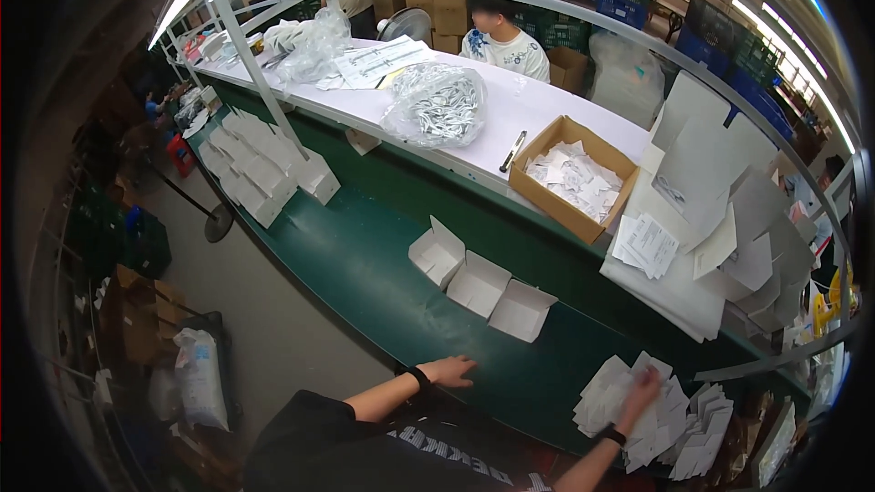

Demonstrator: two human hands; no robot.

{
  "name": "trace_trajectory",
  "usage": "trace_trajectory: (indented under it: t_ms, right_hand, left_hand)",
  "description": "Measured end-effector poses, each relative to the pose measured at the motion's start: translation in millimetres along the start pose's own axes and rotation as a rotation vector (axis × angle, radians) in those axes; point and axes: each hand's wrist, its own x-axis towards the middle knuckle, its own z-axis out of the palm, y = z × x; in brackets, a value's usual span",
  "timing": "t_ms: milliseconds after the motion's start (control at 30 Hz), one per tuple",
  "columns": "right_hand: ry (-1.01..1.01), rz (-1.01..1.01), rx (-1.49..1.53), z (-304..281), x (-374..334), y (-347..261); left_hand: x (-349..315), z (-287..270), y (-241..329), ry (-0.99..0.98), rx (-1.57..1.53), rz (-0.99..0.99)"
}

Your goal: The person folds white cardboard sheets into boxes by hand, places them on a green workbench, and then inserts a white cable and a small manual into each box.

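Note:
My left hand point(448, 371) rests on the green conveyor belt point(365, 260), its fingers stretched out and nothing in them. Over a loose pile of flat white cartons point(606, 396) at the right, my right hand point(645, 387) has its fingers drawn together on a flat carton point(655, 364); the fingertips are small and partly hidden. Three white boxes stand with their tops open in a row on the belt: one farther left point(436, 258), one in the middle point(478, 283), one nearer me point(522, 310).
Beyond the belt, a shelf holds a cardboard box of white slips point(574, 180), a utility knife point(513, 151) and a clear bag of small silvery pieces point(437, 107). Many white boxes point(260, 164) fill the belt's far left. A person point(506, 50) sits across the shelf. Metal posts point(260, 73) rise alongside.

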Motion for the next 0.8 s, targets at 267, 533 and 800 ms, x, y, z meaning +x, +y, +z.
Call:
trace_trajectory:
  t_ms: [267, 533, 800]
  right_hand:
    - [-0.556, 0.325, -0.655, -44, -8, 199]
    - [-0.537, 0.095, -0.445, -63, 15, 239]
    - [-0.563, 0.136, -0.489, -58, 17, 168]
  left_hand:
    - [40, -1, 19, -0.139, 0.104, 0.056]
    - [59, -13, 73, -0.137, 0.121, 0.162]
    - [59, -12, 73, -0.139, 0.032, 0.217]
